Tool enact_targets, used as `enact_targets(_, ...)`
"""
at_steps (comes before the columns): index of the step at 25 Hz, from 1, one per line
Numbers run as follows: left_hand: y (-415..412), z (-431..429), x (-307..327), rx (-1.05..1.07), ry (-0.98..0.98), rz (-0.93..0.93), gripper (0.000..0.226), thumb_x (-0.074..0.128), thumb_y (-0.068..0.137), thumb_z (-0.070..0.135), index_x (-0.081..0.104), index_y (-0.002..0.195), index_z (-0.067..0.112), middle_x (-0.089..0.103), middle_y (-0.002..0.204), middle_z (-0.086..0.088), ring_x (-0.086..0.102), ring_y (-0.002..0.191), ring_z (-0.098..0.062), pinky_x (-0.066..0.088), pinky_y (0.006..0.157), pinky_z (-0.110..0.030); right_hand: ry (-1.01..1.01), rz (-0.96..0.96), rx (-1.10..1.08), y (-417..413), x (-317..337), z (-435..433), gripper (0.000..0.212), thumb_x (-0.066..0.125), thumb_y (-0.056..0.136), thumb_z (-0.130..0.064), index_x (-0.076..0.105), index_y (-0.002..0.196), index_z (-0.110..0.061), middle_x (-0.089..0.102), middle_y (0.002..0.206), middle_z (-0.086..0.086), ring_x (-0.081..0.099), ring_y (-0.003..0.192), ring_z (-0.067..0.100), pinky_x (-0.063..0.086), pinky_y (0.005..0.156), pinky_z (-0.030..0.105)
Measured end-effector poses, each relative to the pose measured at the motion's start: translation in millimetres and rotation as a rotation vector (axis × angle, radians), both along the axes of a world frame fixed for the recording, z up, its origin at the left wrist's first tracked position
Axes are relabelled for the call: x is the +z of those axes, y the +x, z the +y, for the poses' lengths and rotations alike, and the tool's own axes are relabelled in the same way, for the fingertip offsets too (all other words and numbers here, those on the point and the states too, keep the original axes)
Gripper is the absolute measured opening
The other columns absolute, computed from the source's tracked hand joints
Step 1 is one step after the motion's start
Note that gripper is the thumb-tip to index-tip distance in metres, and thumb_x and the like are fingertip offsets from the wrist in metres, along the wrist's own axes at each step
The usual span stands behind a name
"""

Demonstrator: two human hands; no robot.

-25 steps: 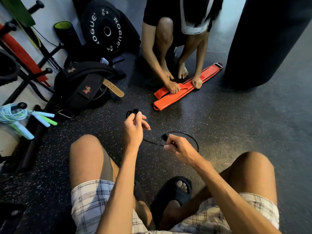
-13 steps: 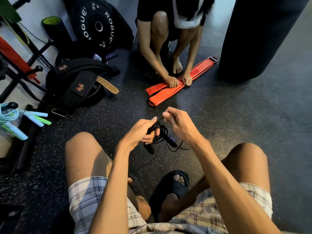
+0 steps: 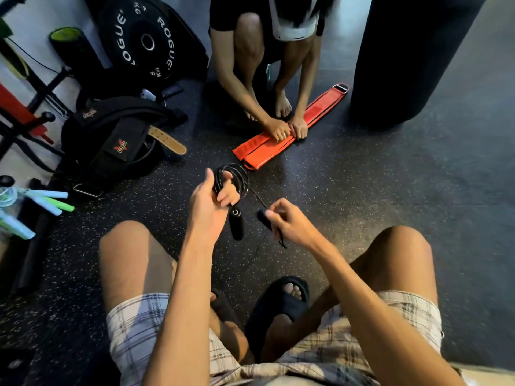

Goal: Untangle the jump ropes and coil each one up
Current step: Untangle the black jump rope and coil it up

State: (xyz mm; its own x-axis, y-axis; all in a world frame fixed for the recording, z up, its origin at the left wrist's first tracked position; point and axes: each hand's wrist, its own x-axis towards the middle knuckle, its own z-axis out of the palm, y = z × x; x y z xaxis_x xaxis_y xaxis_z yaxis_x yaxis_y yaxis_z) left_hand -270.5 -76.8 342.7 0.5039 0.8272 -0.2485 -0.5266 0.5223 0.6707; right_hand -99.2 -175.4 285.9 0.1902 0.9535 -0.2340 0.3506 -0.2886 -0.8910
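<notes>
The left hand [image 3: 207,210] curls round the black jump rope [image 3: 237,175], coiled just this side of the orange belt [image 3: 262,151]; one handle [image 3: 236,225] dangles. The right hand [image 3: 294,225] pinches what seems the other handle [image 3: 263,218]. Slack there could let loops spring loose.

you wear loose plaid shorts [image 3: 139,324] in white, grey and tan checks, ending above bare knees. black open-toed slide sandals [image 3: 278,302] cover your feet, toes showing at the front of one. your left hand [image 3: 206,210] and right hand [image 3: 294,225] are bare, as are both forearms.
</notes>
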Motion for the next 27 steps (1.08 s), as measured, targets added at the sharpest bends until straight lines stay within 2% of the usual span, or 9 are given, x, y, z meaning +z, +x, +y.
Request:
enact_targets(3,-1.0,2.2,-5.7,0.19,0.059,0.031,0.039,0.03,0.107,0.031,0.056,0.094,0.005,0.037,0.057,0.002,0.033,0.054,-0.011,0.033,0.062,-0.026,-0.113,-0.046,0.069,4.7,-13.0,-18.9,0.022,0.065,0.094,-0.026,0.049,0.092,-0.011,0.07,0.07,0.011,0.062,0.053,0.012,0.05,0.052,0.028)
enact_targets(7,2.4,-2.4,-15.7,0.275,0.146,0.222,0.037,0.035,0.106,0.029,0.06,0.095,0.004,0.047,0.059,0.0,0.042,0.056,-0.014,0.04,0.065,-0.028,-0.022,-0.281,0.143,8.8,-20.6,-33.7,0.021,0.068,0.091,-0.032,0.053,0.081,-0.02,0.067,0.069,0.003,0.058,0.058,0.017,0.05,0.058,0.041)
enact_targets(10,8.4,-5.9,-24.0,0.221,0.31,0.469,0.039,0.036,0.106,0.029,0.063,0.098,0.002,0.054,0.057,-0.002,0.051,0.056,-0.017,0.046,0.066,-0.028,0.102,-0.311,0.186,5.7,-8.1,-34.4,0.021,0.062,0.096,-0.025,0.053,0.08,-0.014,0.061,0.069,0.002,0.051,0.058,0.018,0.044,0.058,0.04)
enact_targets(14,15.6,-12.3,-28.2,0.085,0.514,0.734,0.039,0.037,0.106,0.023,0.064,0.095,-0.003,0.06,0.059,-0.013,0.059,0.052,-0.015,0.049,0.065,-0.019,0.243,-0.371,0.191,-2.2,20.0,-27.5,0.026,0.049,0.102,-0.027,0.053,0.079,-0.015,0.054,0.067,-0.007,0.048,0.058,0.01,0.04,0.057,0.03)
enact_targets(17,16.9,-15.7,-26.4,-0.158,0.593,0.833,0.04,0.04,0.105,0.026,0.066,0.089,0.002,0.063,0.058,-0.014,0.061,0.054,-0.019,0.048,0.064,-0.028,0.299,-0.357,0.094,-5.3,44.1,-14.1,0.031,0.046,0.104,-0.028,0.052,0.075,-0.016,0.054,0.061,-0.009,0.048,0.053,0.007,0.039,0.056,0.026)
enact_targets(19,17.1,-18.9,-21.8,-0.338,0.552,0.79,0.043,0.039,0.105,0.029,0.065,0.086,0.001,0.06,0.055,-0.015,0.059,0.051,-0.023,0.045,0.059,-0.03,0.31,-0.358,0.025,-3.7,58.9,-1.0,0.032,0.048,0.102,-0.026,0.05,0.071,-0.02,0.053,0.059,-0.013,0.048,0.052,0.002,0.036,0.055,0.022)
enact_targets(21,16.8,-22.0,-14.6,-0.441,0.445,0.655,0.046,0.037,0.105,0.031,0.063,0.084,0.0,0.052,0.049,-0.011,0.049,0.044,-0.023,0.039,0.052,-0.031,0.307,-0.367,-0.017,-1.1,67.9,12.0,0.033,0.05,0.101,-0.025,0.049,0.068,-0.025,0.057,0.062,-0.012,0.048,0.053,0.002,0.035,0.058,0.025)
enact_targets(24,12.7,-20.9,-7.0,-0.497,0.296,0.435,0.048,0.036,0.105,0.034,0.061,0.078,0.002,0.032,0.042,0.0,0.027,0.038,-0.015,0.022,0.048,-0.032,0.32,-0.318,-0.083,3.6,69.1,25.0,0.03,0.056,0.098,-0.031,0.058,0.073,-0.015,0.059,0.062,-0.01,0.048,0.055,0.004,0.038,0.057,0.023)
enact_targets(27,9.3,-18.5,-3.8,-0.453,0.178,0.245,0.044,0.038,0.103,0.034,0.058,0.076,0.004,0.022,0.042,0.007,0.013,0.041,-0.011,0.011,0.052,-0.033,0.328,-0.212,-0.145,2.9,61.9,29.3,0.031,0.059,0.097,-0.034,0.053,0.074,-0.014,0.047,0.058,-0.011,0.039,0.054,0.002,0.033,0.054,0.019)
